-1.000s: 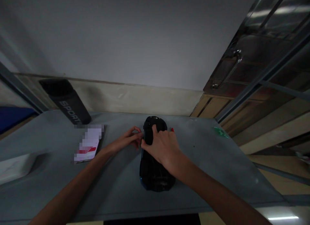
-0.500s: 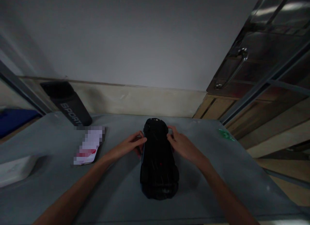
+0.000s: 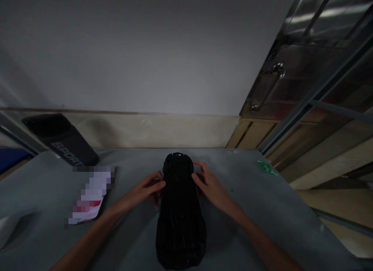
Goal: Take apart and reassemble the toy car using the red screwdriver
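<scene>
A black toy car (image 3: 180,201) lies lengthwise in front of me on the grey table, seemingly with its underside up; a small red spot shows on it. My left hand (image 3: 151,187) is at its left side, thumb against the edge and the other fingers curled down beside it. On the opposite side, my right hand (image 3: 208,181) has its thumb on the edge and its index finger reaching along the far end. The lower fingers of both hands are partly hidden, and the dim light blurs the car's details.
To the left are a phone (image 3: 91,195) with a lit screen, a dark bottle (image 3: 65,140) marked SPORT, and a white object (image 3: 7,228) at the edge. A green wrapper (image 3: 267,167) lies on the right. Behind the table (image 3: 239,240) stands a wall (image 3: 145,61); a metal door handle (image 3: 269,90) is beyond.
The whole view has shifted, so the table and its things appear lower and further left. Both hands stay at the sides of the toy car, with little change in their hold.
</scene>
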Tool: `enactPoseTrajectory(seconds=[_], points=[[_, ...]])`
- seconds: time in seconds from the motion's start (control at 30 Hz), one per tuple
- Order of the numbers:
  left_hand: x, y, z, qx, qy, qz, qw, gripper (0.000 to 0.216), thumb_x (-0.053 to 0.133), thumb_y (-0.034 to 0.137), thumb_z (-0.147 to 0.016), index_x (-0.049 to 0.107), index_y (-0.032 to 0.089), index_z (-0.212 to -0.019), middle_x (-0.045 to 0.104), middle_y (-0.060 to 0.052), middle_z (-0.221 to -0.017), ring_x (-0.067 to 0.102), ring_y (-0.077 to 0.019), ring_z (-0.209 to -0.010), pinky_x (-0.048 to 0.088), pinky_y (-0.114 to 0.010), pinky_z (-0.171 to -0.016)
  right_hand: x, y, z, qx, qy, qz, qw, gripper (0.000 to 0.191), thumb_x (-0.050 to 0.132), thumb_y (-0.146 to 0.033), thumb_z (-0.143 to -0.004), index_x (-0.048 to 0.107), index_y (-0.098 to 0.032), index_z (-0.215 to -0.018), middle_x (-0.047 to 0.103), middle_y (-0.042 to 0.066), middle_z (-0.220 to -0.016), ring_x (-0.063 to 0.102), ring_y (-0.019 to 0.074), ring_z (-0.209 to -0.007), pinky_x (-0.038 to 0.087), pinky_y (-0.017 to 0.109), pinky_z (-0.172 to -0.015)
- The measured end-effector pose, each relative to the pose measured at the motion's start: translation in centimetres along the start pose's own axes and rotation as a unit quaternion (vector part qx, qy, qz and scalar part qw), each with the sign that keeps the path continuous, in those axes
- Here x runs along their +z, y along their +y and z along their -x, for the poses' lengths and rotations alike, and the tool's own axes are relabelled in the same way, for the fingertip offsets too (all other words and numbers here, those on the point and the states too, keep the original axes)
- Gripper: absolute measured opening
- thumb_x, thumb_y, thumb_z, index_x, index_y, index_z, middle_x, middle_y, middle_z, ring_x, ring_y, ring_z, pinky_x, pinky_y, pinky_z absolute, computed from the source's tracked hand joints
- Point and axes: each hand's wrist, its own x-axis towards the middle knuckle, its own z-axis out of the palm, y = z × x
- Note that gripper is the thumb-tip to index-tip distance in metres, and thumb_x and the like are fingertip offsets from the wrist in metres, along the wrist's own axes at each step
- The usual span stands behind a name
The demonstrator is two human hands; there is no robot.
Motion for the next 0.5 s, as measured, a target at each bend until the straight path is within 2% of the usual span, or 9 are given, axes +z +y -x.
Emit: enactPoseTrajectory(seconds=[0.07,0.17,0.33,0.5], points=[[-0.05,0.19,0.10,-0.010,-0.003,-0.012,1.000,0.052,0.075,0.068,-0.086,0.060,0.019,-0.098,0.062,-0.001,-0.079,0.065,-0.0176,-0.066,0.058,-0.031,-0.058,0.03,-0.03,0.06,0.006,-0.001,-0.022,1.000,0.049,0.047,-0.052,-0.108,0.041,-0.023,-0.147,0.073,0.006,-0.105,0.072,0.0251,-0.099,0.056,0.044,-0.090],[-0.13,0.38,0.23,-0.010,-0.013,-0.026,1.000,0.052,0.073,0.069,-0.087,0.061,0.019,-0.098,0.062,0.000,-0.080,0.063,-0.0171,-0.067,0.057,-0.030,-0.058,0.10,0.06,0.12,0.015,0.001,-0.045,0.999,0.049,0.047,-0.053,-0.107,0.042,-0.022,-0.145,0.073,0.006,-0.101,0.072,0.0251,-0.101,0.056,0.044,-0.092],[0.20,0.28,0.04,-0.010,-0.005,-0.034,0.999,0.053,0.074,0.070,-0.086,0.056,0.020,-0.091,0.058,0.002,-0.076,0.061,-0.0152,-0.065,0.057,-0.029,-0.058,0.33,0.60,0.08,0.044,0.008,-0.075,0.996,0.044,0.046,-0.054,-0.106,0.046,-0.025,-0.139,0.069,0.003,-0.093,0.070,0.0221,-0.083,0.056,0.037,-0.074],[0.61,0.20,-0.20,-0.005,-0.003,-0.031,1.000,0.058,0.076,0.073,-0.082,0.050,0.022,-0.088,0.056,0.004,-0.071,0.059,-0.0149,-0.059,0.054,-0.029,-0.054,0.13,0.44,0.07,0.044,0.001,-0.068,0.997,0.043,0.044,-0.052,-0.106,0.046,-0.025,-0.140,0.066,0.001,-0.087,0.067,0.0218,-0.077,0.054,0.037,-0.071]])
